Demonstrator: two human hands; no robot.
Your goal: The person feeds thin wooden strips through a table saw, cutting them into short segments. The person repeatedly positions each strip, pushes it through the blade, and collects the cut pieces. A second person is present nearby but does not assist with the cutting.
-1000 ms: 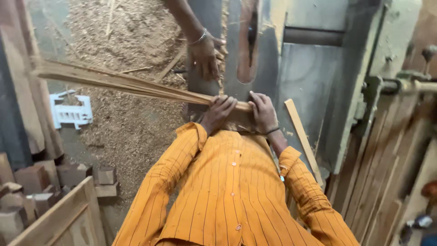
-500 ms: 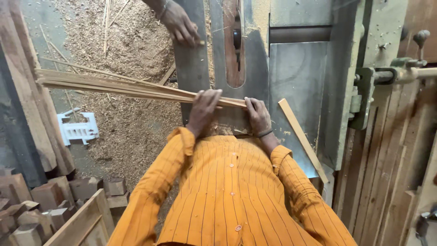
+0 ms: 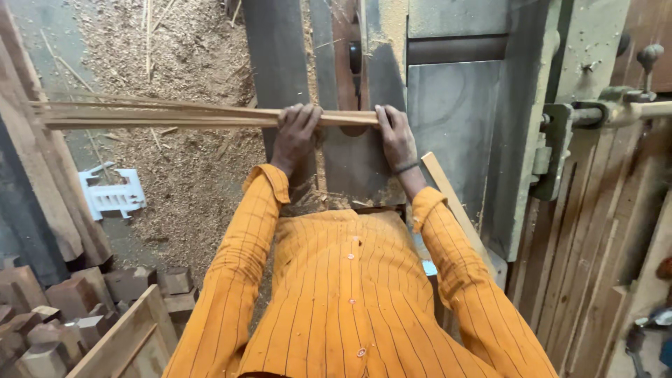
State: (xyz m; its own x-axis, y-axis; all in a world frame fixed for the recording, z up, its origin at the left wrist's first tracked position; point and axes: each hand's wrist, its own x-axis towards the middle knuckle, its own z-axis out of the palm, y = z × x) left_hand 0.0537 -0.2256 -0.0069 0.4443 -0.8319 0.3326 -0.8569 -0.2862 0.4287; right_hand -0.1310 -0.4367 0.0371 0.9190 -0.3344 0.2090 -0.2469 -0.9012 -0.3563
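Observation:
I hold a bundle of long thin wooden strips crosswise over a grey metal saw table. My left hand grips the bundle near its middle. My right hand grips its right end, just in front of the slot with the saw blade. The strips stick out far to the left, over the sawdust-covered floor. Both sleeves are orange with thin stripes.
Sawdust covers the floor at left, with a white plastic piece on it. Wooden blocks are piled at the lower left. A loose wooden slat leans by my right arm. Planks stand at right beside a metal lever.
Another person's hand at the far end of the table has gone out of view. My hands have shifted the bundle of strips to lie level across the table.

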